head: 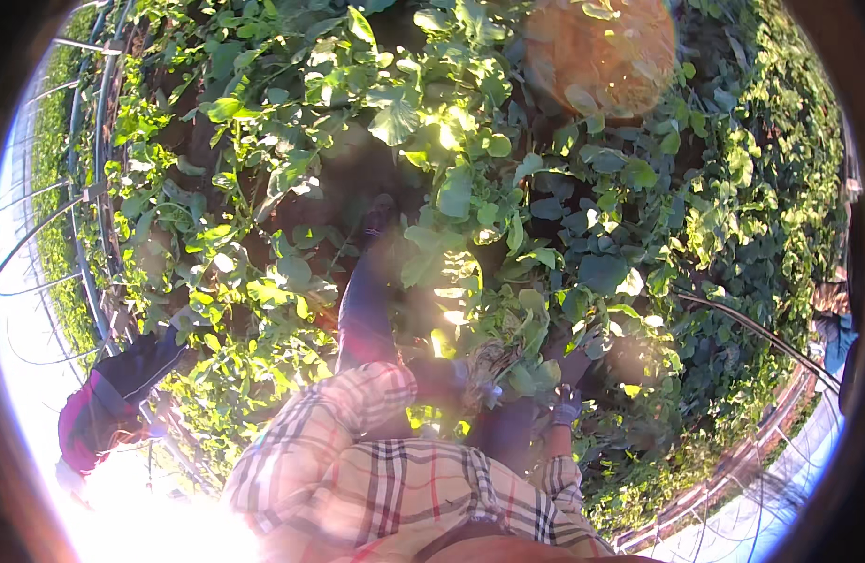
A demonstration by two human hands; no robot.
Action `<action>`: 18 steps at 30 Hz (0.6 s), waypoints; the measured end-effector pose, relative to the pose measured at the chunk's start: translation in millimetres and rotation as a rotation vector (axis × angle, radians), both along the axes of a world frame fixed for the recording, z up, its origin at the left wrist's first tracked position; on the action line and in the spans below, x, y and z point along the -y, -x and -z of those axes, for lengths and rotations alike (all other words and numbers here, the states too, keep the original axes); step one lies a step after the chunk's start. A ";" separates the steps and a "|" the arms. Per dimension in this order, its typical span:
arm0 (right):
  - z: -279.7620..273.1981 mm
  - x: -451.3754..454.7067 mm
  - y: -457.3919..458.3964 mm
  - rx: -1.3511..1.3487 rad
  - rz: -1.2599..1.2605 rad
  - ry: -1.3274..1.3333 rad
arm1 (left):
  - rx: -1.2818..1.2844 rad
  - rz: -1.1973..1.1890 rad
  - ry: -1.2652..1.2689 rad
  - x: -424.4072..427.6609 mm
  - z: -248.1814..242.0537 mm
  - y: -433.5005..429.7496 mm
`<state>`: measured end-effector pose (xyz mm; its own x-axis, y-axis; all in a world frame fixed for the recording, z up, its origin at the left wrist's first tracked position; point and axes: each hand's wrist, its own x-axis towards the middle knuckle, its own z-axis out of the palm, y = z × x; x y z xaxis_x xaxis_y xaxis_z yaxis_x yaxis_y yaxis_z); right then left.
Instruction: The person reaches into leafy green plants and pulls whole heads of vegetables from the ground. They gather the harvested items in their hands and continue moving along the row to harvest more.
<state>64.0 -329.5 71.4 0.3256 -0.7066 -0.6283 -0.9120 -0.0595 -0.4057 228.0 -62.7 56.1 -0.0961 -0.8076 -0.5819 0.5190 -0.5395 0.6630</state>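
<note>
My left hand [478, 383], blurred by glare, is at the lower middle, out beyond a dark sleeve cuff. It appears closed around a bunch of leafy greens [531, 345] with dry, straw-coloured stalks [494, 357] at its near end. My right hand [567, 407], in a greyish glove, is low beside the bunch, close to the leaves of the standing crop. Its fingers are partly lost in shade, so whether they grip anything is unclear. Broad-leaved green plants [453, 190] grow densely before me. One dark trouser leg [365, 310] reaches forward among them.
At left, another person in a dark and pink jacket [115, 394] bends with an arm toward the plants. Part of another person [833, 331] shows at the right edge. Metal pipes and hoops [105, 155] run along the left; a curved rod [756, 334] arches at right.
</note>
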 end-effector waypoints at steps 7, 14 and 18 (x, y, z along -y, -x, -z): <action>-18.7 24.5 8.6 -0.317 -0.386 -0.117 | 0.123 -0.234 -0.070 25.1 -56.3 -79.1; -85.7 44.1 -154.6 -0.098 -0.583 -0.093 | 0.143 -0.469 -0.117 10.5 -98.2 -138.7; -125.4 20.2 -223.0 -0.010 -0.700 -0.053 | 0.069 -0.571 -0.145 -23.1 -98.1 -143.8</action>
